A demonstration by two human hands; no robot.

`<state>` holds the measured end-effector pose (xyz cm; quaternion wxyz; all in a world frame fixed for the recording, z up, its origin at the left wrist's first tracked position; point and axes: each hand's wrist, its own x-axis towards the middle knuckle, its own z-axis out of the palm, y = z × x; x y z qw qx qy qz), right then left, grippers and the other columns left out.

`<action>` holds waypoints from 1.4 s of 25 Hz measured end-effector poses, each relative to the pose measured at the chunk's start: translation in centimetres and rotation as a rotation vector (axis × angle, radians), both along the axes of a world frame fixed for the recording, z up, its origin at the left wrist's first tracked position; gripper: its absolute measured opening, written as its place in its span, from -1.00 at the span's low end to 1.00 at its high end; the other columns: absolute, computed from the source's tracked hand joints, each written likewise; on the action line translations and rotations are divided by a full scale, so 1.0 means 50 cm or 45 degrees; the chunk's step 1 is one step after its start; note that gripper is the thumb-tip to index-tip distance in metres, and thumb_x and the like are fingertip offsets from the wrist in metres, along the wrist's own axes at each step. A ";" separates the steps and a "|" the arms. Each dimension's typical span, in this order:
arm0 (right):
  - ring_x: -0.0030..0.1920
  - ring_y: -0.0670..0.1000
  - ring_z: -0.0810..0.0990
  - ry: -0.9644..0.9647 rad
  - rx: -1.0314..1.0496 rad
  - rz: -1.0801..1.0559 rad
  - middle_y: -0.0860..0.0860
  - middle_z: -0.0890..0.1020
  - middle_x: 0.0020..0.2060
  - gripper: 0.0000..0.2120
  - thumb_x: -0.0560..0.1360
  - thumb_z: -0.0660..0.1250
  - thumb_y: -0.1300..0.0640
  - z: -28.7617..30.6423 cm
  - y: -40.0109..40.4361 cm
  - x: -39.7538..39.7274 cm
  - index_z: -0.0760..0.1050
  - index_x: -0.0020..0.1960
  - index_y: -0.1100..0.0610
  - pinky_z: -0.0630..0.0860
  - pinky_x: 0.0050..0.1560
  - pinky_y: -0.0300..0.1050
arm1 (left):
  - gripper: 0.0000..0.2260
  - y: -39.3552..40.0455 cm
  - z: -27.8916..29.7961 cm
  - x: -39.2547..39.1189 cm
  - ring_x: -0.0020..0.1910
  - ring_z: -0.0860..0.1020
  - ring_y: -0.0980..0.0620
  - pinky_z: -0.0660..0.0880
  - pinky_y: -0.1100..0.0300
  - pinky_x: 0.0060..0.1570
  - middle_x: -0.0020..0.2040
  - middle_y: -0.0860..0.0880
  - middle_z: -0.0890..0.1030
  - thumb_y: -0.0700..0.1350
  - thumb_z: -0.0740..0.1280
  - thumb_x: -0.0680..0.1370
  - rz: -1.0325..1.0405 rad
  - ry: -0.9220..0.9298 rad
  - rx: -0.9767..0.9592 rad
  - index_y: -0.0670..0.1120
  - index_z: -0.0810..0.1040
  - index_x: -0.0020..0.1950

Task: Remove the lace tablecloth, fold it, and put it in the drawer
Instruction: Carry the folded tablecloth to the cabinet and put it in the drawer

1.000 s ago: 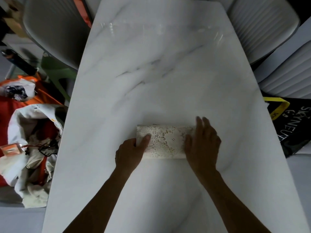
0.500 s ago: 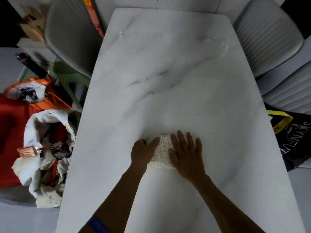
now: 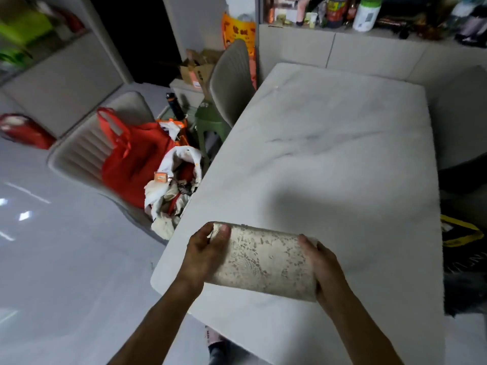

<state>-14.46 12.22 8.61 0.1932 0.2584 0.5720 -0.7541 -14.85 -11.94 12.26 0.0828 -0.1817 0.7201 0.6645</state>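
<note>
One folded lace tablecloth [image 3: 263, 262], a compact cream bundle, is held above the near left corner of the single marble table [image 3: 342, 159], clear of its top; two hands carry it, one at each short end; the left hand [image 3: 203, 251] grips the left end with thumb curled over the top edge, and the right hand [image 3: 320, 262] clasps the right end, fingers wrapped round it; two grey chairs stand along the table's left side, the nearer chair [image 3: 87, 151] bearing one red bag [image 3: 134, 156] and one white cloth bag [image 3: 174, 191], the farther chair [image 3: 232, 83] pushed close to the table edge.
</note>
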 end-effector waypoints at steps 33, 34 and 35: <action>-0.05 0.12 0.73 0.058 0.024 1.608 0.10 0.74 -0.04 -0.79 0.51 0.32 0.12 0.098 -2.235 0.975 0.61 0.11 0.12 0.61 -0.08 0.02 | -0.70 -1.868 0.023 1.459 -0.12 0.68 0.08 0.53 0.17 -0.11 -0.07 -0.02 0.75 0.10 0.25 0.61 1.780 -0.004 0.221 -0.05 0.68 -0.03; -0.05 0.10 0.73 0.049 0.013 1.656 0.09 0.74 -0.04 -0.80 0.52 0.32 0.12 0.093 -2.330 1.001 0.60 0.12 0.09 0.60 -0.09 0.01 | -0.70 -1.946 0.024 1.490 -0.11 0.68 0.07 0.53 0.17 -0.10 -0.07 -0.02 0.75 0.09 0.25 0.61 1.830 -0.004 0.220 -0.07 0.68 -0.03; -0.04 0.09 0.72 0.025 -0.012 1.716 0.07 0.74 -0.03 -0.80 0.53 0.31 0.12 0.094 -2.426 1.031 0.59 0.13 0.08 0.60 -0.08 0.01 | -0.71 -2.024 0.026 1.526 -0.10 0.68 0.06 0.53 0.16 -0.10 -0.07 -0.02 0.75 0.07 0.25 0.62 1.878 0.009 0.224 -0.07 0.68 -0.03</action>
